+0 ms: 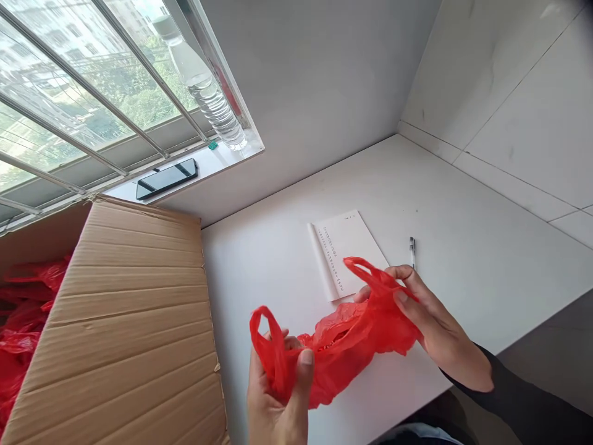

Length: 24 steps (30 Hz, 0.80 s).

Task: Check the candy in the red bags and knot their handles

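A red plastic bag (352, 346) with two loop handles is stretched between my hands above the white table (417, 185). My left hand (282, 395) grips it just below the left handle, thumb on the near side. Around the base of the other handle, my right hand (430, 315) is closed, with its thumb pressed on the plastic. Between the handles the bag's mouth is partly parted, and small dark bits or print show there; I cannot tell which. Some fingers of both hands are hidden behind the plastic.
On the table lie a notebook (356, 247) with writing and a pen (412, 247). A cardboard box (134, 321) at the left holds several red plastic bags (23, 327). The windowsill bears a phone (167, 179) and a bottle of clear liquid (204, 86), beside window bars.
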Available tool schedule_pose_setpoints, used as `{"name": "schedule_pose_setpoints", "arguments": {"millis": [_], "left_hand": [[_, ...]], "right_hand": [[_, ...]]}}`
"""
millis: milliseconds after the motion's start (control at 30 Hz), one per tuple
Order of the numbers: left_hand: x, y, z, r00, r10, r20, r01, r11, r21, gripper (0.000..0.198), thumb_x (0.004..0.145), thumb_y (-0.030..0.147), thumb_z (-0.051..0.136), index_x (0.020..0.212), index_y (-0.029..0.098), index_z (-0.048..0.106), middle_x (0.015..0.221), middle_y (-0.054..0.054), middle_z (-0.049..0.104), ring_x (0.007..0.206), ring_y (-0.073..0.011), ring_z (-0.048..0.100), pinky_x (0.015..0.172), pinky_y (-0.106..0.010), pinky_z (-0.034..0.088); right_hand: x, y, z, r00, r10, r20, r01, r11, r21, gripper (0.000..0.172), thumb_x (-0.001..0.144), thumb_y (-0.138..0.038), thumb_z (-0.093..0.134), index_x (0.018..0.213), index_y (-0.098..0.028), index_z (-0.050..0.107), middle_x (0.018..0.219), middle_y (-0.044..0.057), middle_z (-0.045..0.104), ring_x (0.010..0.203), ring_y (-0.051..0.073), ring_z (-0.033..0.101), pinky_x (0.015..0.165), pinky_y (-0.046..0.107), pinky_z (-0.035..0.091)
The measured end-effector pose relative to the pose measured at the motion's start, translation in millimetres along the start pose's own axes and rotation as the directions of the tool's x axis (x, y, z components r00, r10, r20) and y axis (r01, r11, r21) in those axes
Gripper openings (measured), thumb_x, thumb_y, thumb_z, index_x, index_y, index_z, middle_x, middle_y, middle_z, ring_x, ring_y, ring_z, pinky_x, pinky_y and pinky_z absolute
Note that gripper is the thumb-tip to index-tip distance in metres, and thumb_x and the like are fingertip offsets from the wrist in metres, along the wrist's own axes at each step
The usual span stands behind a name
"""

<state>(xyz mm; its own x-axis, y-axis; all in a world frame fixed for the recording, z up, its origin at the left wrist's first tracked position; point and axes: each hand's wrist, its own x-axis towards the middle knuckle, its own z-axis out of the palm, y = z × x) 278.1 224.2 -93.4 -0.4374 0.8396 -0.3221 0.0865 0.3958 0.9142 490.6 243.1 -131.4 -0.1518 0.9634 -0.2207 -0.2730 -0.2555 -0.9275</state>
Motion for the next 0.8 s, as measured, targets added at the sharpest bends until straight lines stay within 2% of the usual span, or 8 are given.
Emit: {"name": "schedule_pose_setpoints", "arguments": {"millis": [100,167,233,300,400,467,600,800], "left_hand": [[-3,3,0.7,1.0,-0.02,-0.012,0.02,0.999,0.048,0.039,0.065,0.053,0.083,0.084,0.022,0.068,0.076,-0.002,0.067,0.061,-0.0167,0.06,0.046,-0.022,0.049],[-5,6,2.4,0.999,-0.024,-0.043,0.026,0.999,0.046,0.037,0.065,0.052,0.083,0.078,0.021,0.067,0.072,-0.001,0.066,0.058,-0.016,0.058,0.043,-0.022,0.047],[-6,9,4.6,0.998,-0.02,-0.067,0.021,1.0,0.017,0.036,0.066,0.052,0.083,0.08,0.022,0.067,0.075,-0.002,0.067,0.06,-0.016,0.059,0.044,-0.021,0.047],[-8,11,7.0,0.999,-0.016,-0.039,0.014,0.999,-0.036,0.033,0.068,0.048,0.083,0.081,0.022,0.068,0.079,-0.001,0.068,0.058,-0.0134,0.056,0.045,-0.02,0.046],[-10,11,9.0,1.0,0.011,0.011,-0.009,0.995,-0.096,0.029,0.072,0.044,0.082,0.081,0.022,0.067,0.081,0.001,0.066,0.059,-0.0106,0.055,0.051,-0.018,0.047],[-9,8,8.2,0.999,0.04,-0.014,-0.041,0.996,-0.084,0.027,0.074,0.043,0.081,0.083,0.022,0.067,0.082,0.0,0.068,0.067,-0.0119,0.06,0.059,-0.017,0.051],[-4,-4,3.4,0.994,0.1,-0.055,-0.103,0.992,-0.073,0.03,0.076,0.046,0.08,0.087,0.021,0.067,0.086,-0.002,0.071,0.075,-0.0147,0.066,0.066,-0.018,0.056],[-3,-17,5.8,0.991,0.085,-0.105,-0.111,0.956,-0.272,0.032,0.079,0.044,0.079,0.093,0.021,0.063,0.1,-0.006,0.074,0.088,-0.0178,0.072,0.071,-0.021,0.06]], "right_hand": [[-8,-4,4,0.999,-0.033,0.003,0.033,0.99,-0.138,0.034,0.098,-0.051,0.05,0.129,-0.038,0.043,0.132,0.01,0.06,0.102,0.029,0.068,0.076,0.043,0.06],[-20,-13,15,0.967,-0.219,-0.133,0.171,0.938,-0.301,0.038,0.095,-0.049,0.057,0.131,-0.043,0.048,0.137,0.008,0.056,0.119,0.034,0.06,0.088,0.051,0.058],[-31,-23,31,0.789,-0.531,-0.31,0.356,0.805,-0.474,0.036,0.093,-0.044,0.06,0.128,-0.049,0.054,0.131,0.006,0.059,0.128,0.037,0.051,0.098,0.057,0.051],[-34,-31,45,0.613,-0.76,-0.218,0.51,0.591,-0.625,0.033,0.096,-0.033,0.051,0.123,-0.051,0.058,0.115,0.006,0.067,0.121,0.036,0.056,0.098,0.056,0.051],[-18,-33,53,0.653,-0.59,0.474,0.693,0.213,-0.689,0.039,0.093,-0.011,0.045,0.119,-0.034,0.061,0.102,0.005,0.073,0.101,0.029,0.066,0.097,0.047,0.054],[-4,-29,49,0.685,-0.298,0.665,0.703,0.028,-0.711,0.036,0.086,0.0,0.043,0.105,-0.022,0.064,0.09,0.007,0.072,0.084,0.026,0.067,0.088,0.046,0.057],[0,-24,42,0.79,-0.128,0.599,0.571,-0.199,-0.796,0.034,0.072,0.005,0.039,0.082,-0.019,0.062,0.071,0.007,0.062,0.064,0.025,0.06,0.062,0.043,0.056],[-35,-28,42,0.771,-0.241,0.59,0.539,-0.248,-0.805,0.04,0.091,-0.007,0.03,0.087,-0.024,0.065,0.067,0.006,0.068,0.053,0.023,0.059,0.076,0.044,0.055]]}}
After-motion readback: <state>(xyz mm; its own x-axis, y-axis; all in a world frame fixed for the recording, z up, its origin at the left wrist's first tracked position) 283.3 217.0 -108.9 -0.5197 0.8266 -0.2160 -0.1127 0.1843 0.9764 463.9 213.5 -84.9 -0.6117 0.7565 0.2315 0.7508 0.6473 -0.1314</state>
